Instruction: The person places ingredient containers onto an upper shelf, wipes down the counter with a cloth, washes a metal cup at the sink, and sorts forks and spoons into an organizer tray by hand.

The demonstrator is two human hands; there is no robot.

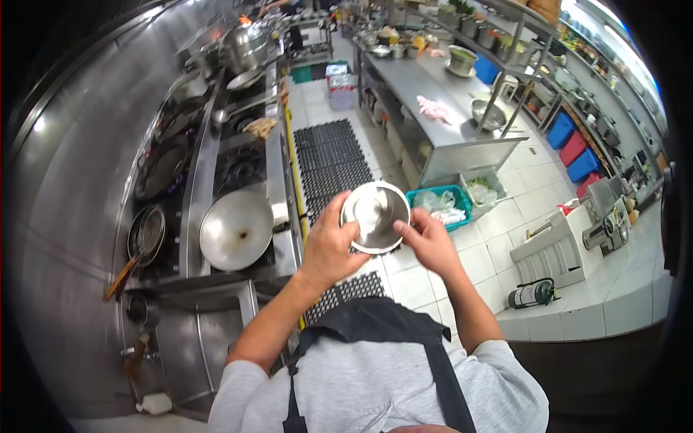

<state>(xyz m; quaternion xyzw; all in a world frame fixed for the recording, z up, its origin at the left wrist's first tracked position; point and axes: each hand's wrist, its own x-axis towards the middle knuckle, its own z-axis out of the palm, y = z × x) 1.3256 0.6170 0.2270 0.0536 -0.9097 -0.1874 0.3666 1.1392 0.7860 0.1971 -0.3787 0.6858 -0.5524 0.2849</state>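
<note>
A round metal bowl point(377, 234) is held up in front of my chest, its shiny inside facing me. My left hand point(332, 242) grips its left side, with the thumb over the rim. On the right rim, my right hand point(431, 242) holds it with the thumb at the inner edge. The bowl looks empty. To its left, a large wok point(237, 231) rests on the stove.
Pans and a wooden-handled strainer point(149, 234) sit at the left. A metal sink point(202, 343) is below the stove. Black mats point(332, 155) cover part of the floor. A teal crate point(460, 209), a steel counter point(433, 130) and a fire extinguisher point(530, 294) stand right.
</note>
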